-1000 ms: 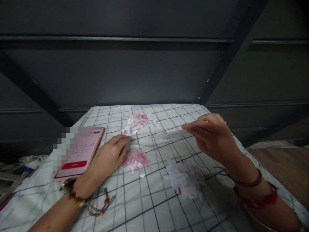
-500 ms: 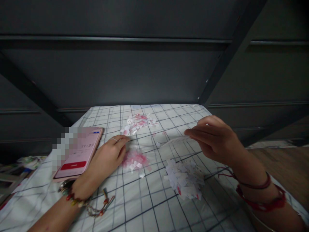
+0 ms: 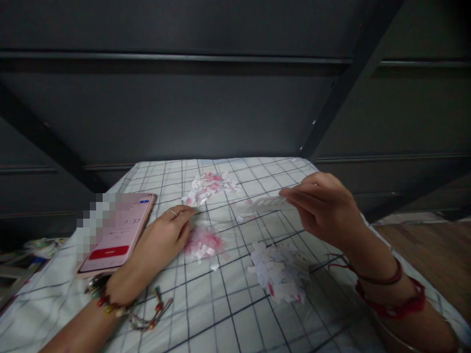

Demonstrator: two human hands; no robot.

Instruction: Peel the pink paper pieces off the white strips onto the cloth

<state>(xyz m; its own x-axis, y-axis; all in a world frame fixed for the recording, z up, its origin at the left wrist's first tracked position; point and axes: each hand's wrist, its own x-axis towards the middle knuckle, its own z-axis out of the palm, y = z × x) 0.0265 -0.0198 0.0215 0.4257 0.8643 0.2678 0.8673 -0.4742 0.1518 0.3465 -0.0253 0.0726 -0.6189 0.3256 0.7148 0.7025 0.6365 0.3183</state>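
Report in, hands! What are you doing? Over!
Right hand pinching blurred pale piece. Left hand beside pink-and-white scraps, grip unclear. Nearby: loose white scrap by the piece's left end, phone left of left hand.

Across cloth, left to right: phone, left hand, scrap pile 1, scrap pile 2. Scrap pile 3 behind scrap pile 1. Panel behind cloth.

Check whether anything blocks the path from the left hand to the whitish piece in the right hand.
Nothing visible stands between the left hand and the whitish piece pinched in the right hand; only small flat scraps lie on the checked cloth near its free end.
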